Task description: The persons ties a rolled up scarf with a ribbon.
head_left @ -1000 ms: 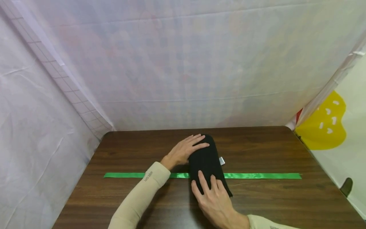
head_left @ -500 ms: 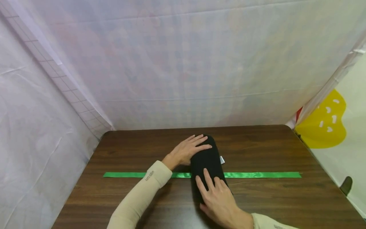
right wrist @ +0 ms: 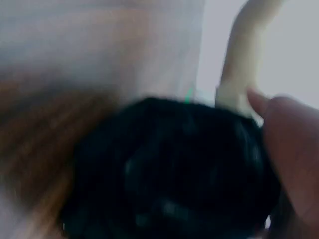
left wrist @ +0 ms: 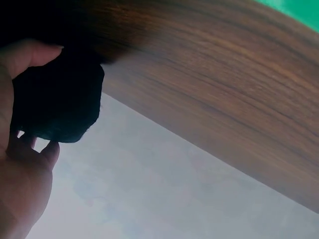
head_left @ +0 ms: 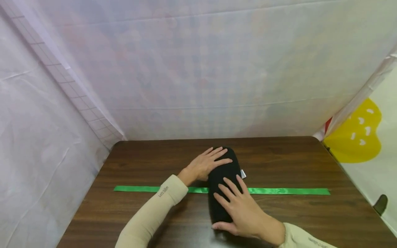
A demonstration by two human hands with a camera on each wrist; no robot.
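A black folded fabric bundle (head_left: 224,172) lies lengthwise on the table, its far end rounded, a white tag (head_left: 243,174) sticking out on its right side. My left hand (head_left: 203,165) rests across the far end with fingers spread on top. In the left wrist view, thumb and fingers hold that black end (left wrist: 60,99) between them. Over the near part lies my right hand (head_left: 242,210), fingers spread and fairly straight, thumb at the near end. The right wrist view is blurred; the dark near end (right wrist: 184,174) fills its lower middle beside the right thumb (right wrist: 294,149).
The brown wood-grain table (head_left: 149,155) carries a green ribbon (head_left: 288,191) running left to right, partly covered by the bundle. Pale hanging sheets (head_left: 198,69) close off the back and left. A yellow printed shape (head_left: 353,144) shows on the right-hand wall.
My right hand has spread its fingers and shifted right and slightly up along the bundle, its thumb now at the near end. The left hand has moved very slightly right with the bundle.
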